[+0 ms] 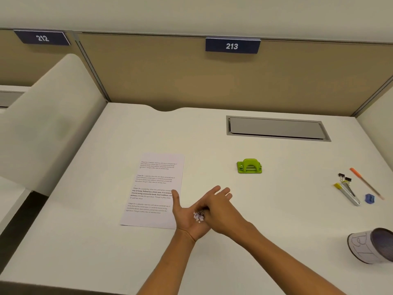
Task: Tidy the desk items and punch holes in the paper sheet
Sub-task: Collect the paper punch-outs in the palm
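The right hand covered most of the left hand palm and part of the paper bits. The printed sheet text was too small to read. The picture's right edge cut off the tipped cup.

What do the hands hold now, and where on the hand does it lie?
Small white paper punch-outs lie in the upturned palm of the left hand. The right hand lies across it; its grasp cannot be told.

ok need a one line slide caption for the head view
Left hand cups paper dots, right hand over it, between printed sheet and green hole punch.
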